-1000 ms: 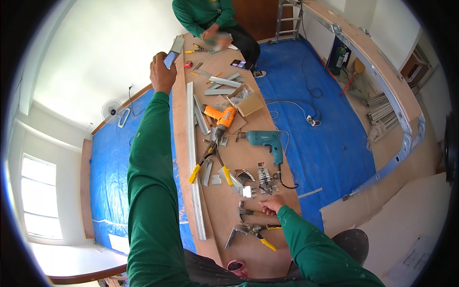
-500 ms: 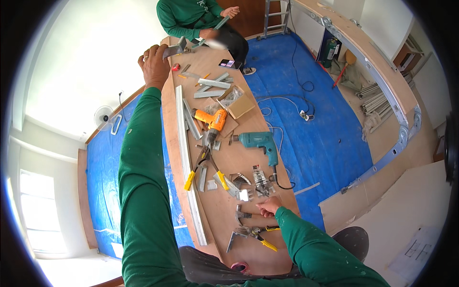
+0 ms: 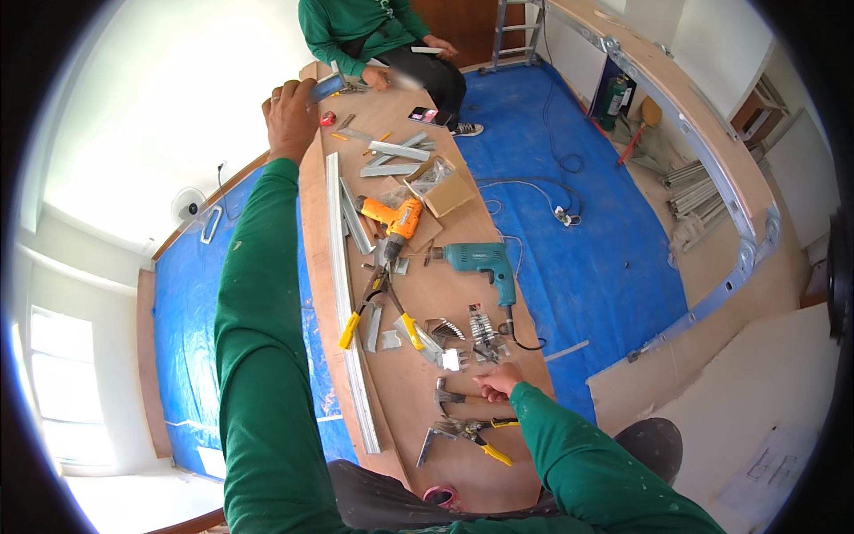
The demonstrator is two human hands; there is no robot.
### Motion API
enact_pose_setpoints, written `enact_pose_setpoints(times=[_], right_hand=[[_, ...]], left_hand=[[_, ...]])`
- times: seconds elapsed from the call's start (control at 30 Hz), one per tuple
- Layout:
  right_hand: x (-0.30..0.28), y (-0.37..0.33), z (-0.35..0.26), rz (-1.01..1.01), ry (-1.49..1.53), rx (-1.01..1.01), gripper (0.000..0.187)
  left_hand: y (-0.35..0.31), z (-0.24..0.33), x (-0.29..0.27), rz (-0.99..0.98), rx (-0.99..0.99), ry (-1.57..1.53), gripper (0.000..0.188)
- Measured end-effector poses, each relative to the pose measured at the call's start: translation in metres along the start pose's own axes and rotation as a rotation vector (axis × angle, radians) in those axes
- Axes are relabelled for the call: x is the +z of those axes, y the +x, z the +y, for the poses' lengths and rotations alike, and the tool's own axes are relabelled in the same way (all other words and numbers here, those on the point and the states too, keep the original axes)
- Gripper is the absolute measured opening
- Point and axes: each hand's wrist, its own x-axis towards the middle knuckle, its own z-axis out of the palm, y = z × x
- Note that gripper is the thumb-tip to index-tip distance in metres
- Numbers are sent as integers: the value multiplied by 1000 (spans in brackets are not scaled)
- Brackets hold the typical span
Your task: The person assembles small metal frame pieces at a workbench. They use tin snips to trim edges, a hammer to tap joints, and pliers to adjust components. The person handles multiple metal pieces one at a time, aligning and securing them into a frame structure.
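Observation:
Far up the board, my left hand point(image 3: 292, 123) is closed around one end of a short metal channel piece point(image 3: 328, 87). My right hand point(image 3: 500, 383) rests low over the board, fingers curled; whether anything small is in them I cannot make out. Just beside it lie a claw hammer point(image 3: 464, 399) and a pack of small metal bits point(image 3: 483, 332). Snips with yellow handles point(image 3: 485, 440) are closer to me. Farther up are a teal corded drill point(image 3: 482, 259), an orange cordless drill point(image 3: 398, 216) and a yellow-handled plier-like tool point(image 3: 378, 298).
The long wooden board point(image 3: 445, 294) also carries an open cardboard box point(image 3: 449, 194), metal channel offcuts point(image 3: 398, 151), a long metal strip point(image 3: 342, 258) and a phone point(image 3: 427, 116). A co-worker in a green sleeve point(image 3: 342, 40) sits at its far end. Blue sheeting point(image 3: 596, 276) covers the floor, with cables point(image 3: 553, 187) on it.
The channel piece in my left hand has turned a little. The co-worker's hands have come down from a long metal strip; one now holds a short pale piece. My right hand has barely moved.

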Motion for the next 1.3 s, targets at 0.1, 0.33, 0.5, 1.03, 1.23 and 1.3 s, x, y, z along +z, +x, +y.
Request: enact_pose_setpoints(times=[0.1, 0.33, 0.5, 1.03, 1.23, 1.3], right_hand=[[0, 0, 7, -10, 27, 19, 36], [0, 3, 5, -27, 30, 23, 36], [-2, 14, 12, -17, 22, 32, 35], [0, 10, 10, -7, -11, 21, 35], [0, 13, 10, -39, 15, 12, 35], [0, 11, 9, -22, 0, 29, 35]], left_hand=[[4, 1, -4, 20, 101, 22, 35], [13, 10, -11, 44, 130, -19, 41], [18, 12, -7, 53, 114, -41, 43], [79, 24, 10, -467, -479, -1011, 50], [93, 13, 2, -431, -493, -1160, 52], [92, 10, 1, -446, -527, -1191, 51]])
